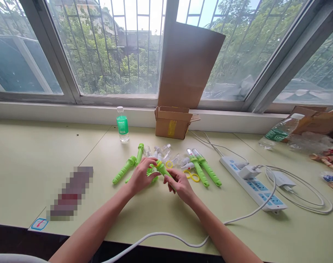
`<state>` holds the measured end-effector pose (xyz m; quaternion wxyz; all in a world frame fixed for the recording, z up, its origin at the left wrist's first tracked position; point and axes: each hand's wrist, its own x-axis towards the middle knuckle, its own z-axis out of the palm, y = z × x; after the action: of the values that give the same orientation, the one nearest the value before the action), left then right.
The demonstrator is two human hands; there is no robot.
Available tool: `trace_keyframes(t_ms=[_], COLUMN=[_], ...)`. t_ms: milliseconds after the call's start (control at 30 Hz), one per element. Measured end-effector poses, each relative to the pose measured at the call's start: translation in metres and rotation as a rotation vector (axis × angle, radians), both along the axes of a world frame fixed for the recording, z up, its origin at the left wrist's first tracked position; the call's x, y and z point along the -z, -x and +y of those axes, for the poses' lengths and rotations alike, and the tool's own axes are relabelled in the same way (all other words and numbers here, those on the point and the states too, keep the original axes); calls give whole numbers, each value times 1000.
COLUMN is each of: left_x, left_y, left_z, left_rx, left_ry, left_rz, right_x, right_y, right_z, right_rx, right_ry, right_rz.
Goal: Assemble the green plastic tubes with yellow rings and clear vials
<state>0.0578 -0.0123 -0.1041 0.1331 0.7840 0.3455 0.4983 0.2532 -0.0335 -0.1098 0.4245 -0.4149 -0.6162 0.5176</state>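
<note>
My right hand [182, 187] is closed around the lower part of a green plastic handle [162, 168], which tilts up to the left. At its top end, my left hand [142, 174] pinches the collar, where a yellow band shows. Behind and under my left hand lie more green handles [124, 170], partly hidden by it. Clear plastic tubes [175, 159] are heaped just beyond my hands. Loose yellow rings [195, 177] rest to the right of them. Two green handles with clear tubes on top [200, 169] lie side by side farther right.
A water bottle [123, 126] and a small open carton [171, 124] stand near the window sill. To the right lie a power strip [254, 184] with chargers and a tilted large bottle [281, 132]. A white cable [179, 237] crosses the front edge. A blurred dark item [72, 193] lies left.
</note>
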Motion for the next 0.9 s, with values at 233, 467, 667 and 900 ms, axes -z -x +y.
trace_keyframes(t_ms=[233,467,667,900], left_x=[-4,-4,-3,-4], left_y=[2,5,3,2], left_z=[0,-1,0,0], left_rx=[33,24,1,-58], left_ry=[41,18,-76,-177], left_rz=[21,50,35,21], right_x=[-3,-4,-3,-3], right_y=[0,0,-2,2], right_z=[-2,-2,-1,-3], right_rx=[-47,-62,-63,-4], right_ry=[13,14,3,-145], right_rz=[-6,9,13,-152])
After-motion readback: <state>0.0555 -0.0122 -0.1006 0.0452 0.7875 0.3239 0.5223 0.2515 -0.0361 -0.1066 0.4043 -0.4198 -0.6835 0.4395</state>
